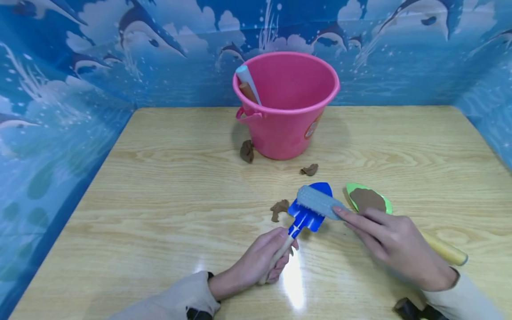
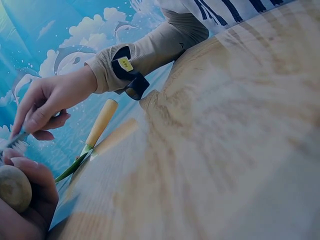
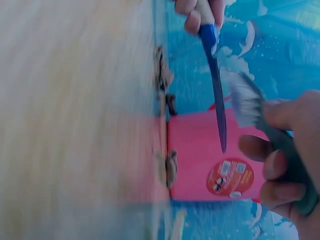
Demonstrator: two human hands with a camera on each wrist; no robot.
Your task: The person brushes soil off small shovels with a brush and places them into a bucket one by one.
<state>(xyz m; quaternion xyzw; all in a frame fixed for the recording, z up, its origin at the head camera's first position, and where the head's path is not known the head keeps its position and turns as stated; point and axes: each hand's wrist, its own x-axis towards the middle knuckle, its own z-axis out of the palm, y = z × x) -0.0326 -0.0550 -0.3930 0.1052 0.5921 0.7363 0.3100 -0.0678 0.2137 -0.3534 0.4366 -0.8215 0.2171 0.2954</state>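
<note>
My left hand grips the pale wooden handle of a small blue shovel above the table. In my right hand is a blue-grey brush, its head lying across the shovel's blade in the head view. From the right wrist view, the white bristles face the blade, with a slight gap between them. The left wrist view shows the round end of the shovel handle inside my left hand. Beyond the right hand lies a green shovel with a brown patch on its blade and a yellowish wooden handle.
A pink bucket stands at the back, with a light blue handle and a brown one leaning inside it. Brown clay-like lumps lie on the wooden table, near the bucket and left of the blue shovel.
</note>
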